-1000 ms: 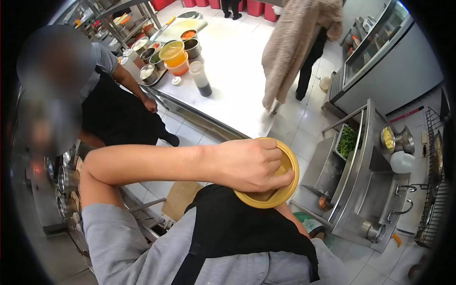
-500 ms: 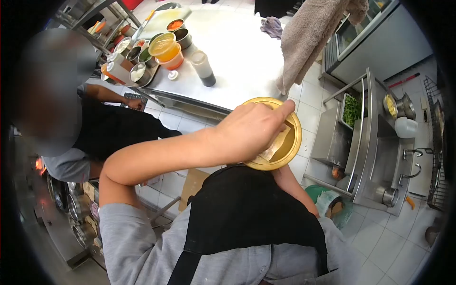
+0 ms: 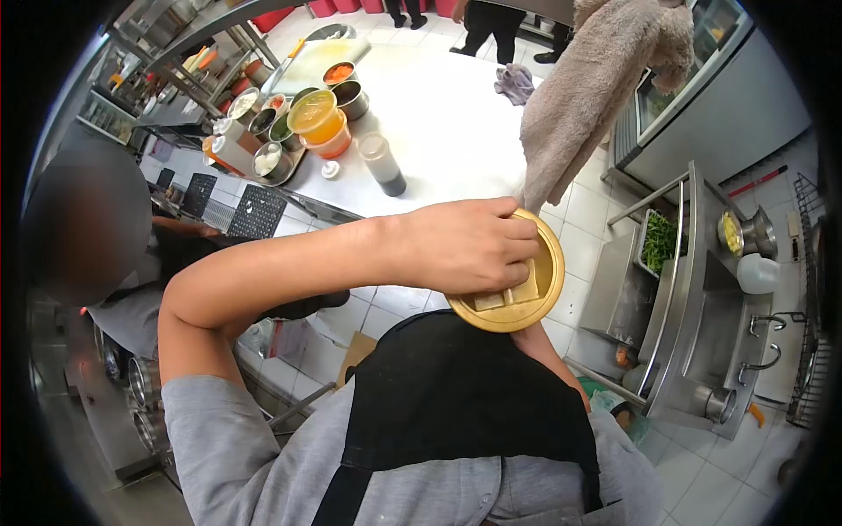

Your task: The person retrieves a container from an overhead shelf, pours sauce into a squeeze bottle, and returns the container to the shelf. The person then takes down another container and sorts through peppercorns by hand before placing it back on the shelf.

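Note:
A gold-coloured round bowl (image 3: 554, 263) is held up in front of my black apron. My left hand (image 3: 478, 245) reaches across into it, fingers curled and closed over a flat, pale yellowish rectangular piece (image 3: 519, 291) lying inside the rim; its kind is unclear. From below, my right hand (image 3: 529, 338) supports the bowl. Only the wrist and a little of that hand show, and its fingers are hidden under the bowl. Just beyond the bowl, a beige towel (image 3: 570, 105) hangs down.
The worktable (image 3: 447, 105) carries a squeeze bottle (image 3: 381, 164), stacked orange tubs (image 3: 317, 121), several metal pots and a cutting board (image 3: 326, 63). A co-worker (image 3: 88, 228) stands at left. At right are a steel sink (image 3: 715, 307) and a tray of greens (image 3: 658, 241).
My left hand has turned over the bowl, its fingers curling further down inside. The view has tilted slightly, and the co-worker appears lower and farther left.

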Tool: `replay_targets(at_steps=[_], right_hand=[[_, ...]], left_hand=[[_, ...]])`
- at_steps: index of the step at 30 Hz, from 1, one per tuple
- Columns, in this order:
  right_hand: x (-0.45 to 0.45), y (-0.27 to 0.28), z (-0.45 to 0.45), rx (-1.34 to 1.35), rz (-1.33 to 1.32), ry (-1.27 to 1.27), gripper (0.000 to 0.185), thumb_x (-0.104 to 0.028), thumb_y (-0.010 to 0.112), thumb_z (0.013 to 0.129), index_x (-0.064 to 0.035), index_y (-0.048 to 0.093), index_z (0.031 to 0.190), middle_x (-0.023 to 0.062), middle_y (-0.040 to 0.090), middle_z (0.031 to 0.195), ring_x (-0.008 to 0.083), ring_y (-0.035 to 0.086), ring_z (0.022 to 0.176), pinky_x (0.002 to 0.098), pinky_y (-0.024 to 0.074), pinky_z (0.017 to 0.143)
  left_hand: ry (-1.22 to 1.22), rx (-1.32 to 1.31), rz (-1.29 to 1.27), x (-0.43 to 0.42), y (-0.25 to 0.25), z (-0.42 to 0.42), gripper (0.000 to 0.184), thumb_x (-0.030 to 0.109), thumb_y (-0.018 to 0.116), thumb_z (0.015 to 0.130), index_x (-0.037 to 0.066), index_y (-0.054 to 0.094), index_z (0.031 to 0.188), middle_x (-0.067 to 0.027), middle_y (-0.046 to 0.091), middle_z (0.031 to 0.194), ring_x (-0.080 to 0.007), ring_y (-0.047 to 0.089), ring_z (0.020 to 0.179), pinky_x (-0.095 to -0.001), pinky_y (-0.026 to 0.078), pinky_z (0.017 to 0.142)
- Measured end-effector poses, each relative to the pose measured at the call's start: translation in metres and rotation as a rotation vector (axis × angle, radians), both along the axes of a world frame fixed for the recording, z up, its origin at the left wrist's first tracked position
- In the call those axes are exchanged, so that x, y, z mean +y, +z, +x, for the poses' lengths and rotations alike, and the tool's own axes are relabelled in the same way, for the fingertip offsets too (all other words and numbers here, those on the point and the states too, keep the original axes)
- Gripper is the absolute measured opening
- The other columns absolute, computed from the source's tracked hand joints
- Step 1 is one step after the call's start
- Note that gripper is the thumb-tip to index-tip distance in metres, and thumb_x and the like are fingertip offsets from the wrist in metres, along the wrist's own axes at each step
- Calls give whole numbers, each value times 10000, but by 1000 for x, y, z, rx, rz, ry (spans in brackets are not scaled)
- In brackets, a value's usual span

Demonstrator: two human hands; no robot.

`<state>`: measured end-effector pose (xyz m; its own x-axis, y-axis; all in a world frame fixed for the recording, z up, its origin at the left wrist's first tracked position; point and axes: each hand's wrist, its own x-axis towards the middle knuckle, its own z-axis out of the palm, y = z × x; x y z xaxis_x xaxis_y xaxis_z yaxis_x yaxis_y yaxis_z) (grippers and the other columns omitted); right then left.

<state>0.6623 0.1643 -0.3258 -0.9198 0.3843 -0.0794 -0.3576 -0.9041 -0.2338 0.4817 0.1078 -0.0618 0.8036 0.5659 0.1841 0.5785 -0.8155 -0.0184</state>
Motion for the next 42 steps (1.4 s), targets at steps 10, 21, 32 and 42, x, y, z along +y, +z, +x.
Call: replay_targets(at_steps=[10, 21, 32, 42], right_hand=[[29, -3, 0, 37, -27, 43, 939, -714, 512, 893, -96, 309, 1570, 180, 406, 1558, 343, 451, 1406, 530, 404, 1156], [45, 9, -33, 208, 134, -9, 755, -589, 409, 1022, -130, 244, 1598, 151, 374, 1589, 323, 442, 1423, 522, 412, 1166], [38, -13, -53, 264, 21, -297, 614, -483, 376, 1071, -50, 405, 1504, 154, 507, 1472, 281, 542, 1323, 454, 493, 1101], [24, -102, -12, -190, 197, -411, 685, -538, 513, 994, -63, 429, 1480, 257, 519, 1413, 452, 580, 1218, 616, 580, 847]], left_hand=[[362, -138, -208, 16, -17, 7, 146, 188, 600, 928, 57, 562, 979, -112, 619, 776, -310, 646, 736, -435, 522, 648], [891, -552, -435, 24, -11, -1, 261, 153, 615, 971, 7, 466, 1128, -219, 635, 669, -395, 671, 647, -470, 502, 584], [1010, -1014, -636, 30, -3, -92, 175, 164, 526, 1061, 7, 599, 1082, -35, 666, 753, -29, 553, 657, -226, 414, 548], [1187, -511, -423, 56, -225, -113, 226, 219, 551, 968, 23, 604, 1068, -234, 696, 838, -448, 664, 803, -569, 515, 746]])
